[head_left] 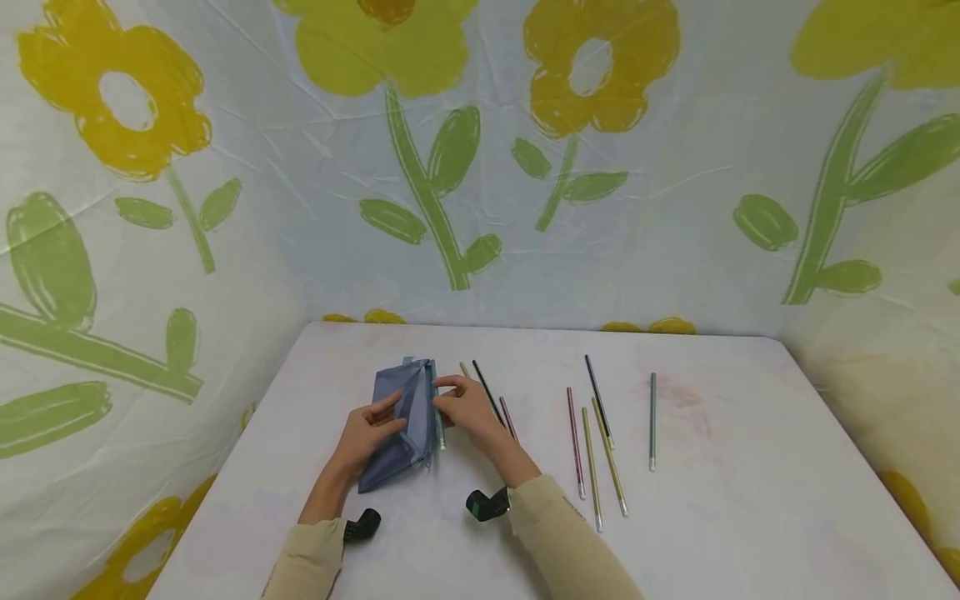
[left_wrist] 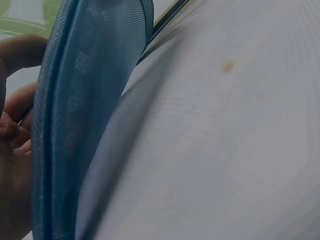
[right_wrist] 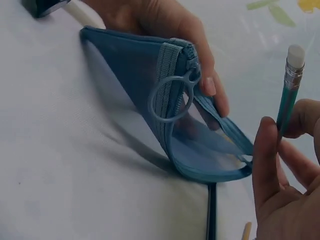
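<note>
One teal pencil with a metal ferrule and white eraser [right_wrist: 290, 85] is pinched between the thumb and fingers of my right hand [head_left: 468, 410], eraser end up, just beside the open mouth of the blue mesh zip pouch [head_left: 405, 421]. My left hand [head_left: 367, 433] grips the pouch by its upper edge, fingers curled over the zipper band so the opening stays spread; the round ring pull [right_wrist: 172, 97] hangs at the near end of the zipper. The pouch lies on the white table [head_left: 750, 517], left of centre, close in front of me.

As far as I can judge, the packing has barely started. Through the mesh I cannot make out anything inside, though the wrist views are too close to be sure. Still lying loose on the table are a black pencil [head_left: 487, 392] and a reddish one [head_left: 508, 419] just beside my right hand, and farther right a group of five: a pink pencil [head_left: 575, 442], two yellow-green pencils [head_left: 600, 467], a dark one [head_left: 597, 400] and a teal pencil lying apart [head_left: 652, 421]. So one is at the mouth and about seven wait, with the zipper to close afterwards.
</note>
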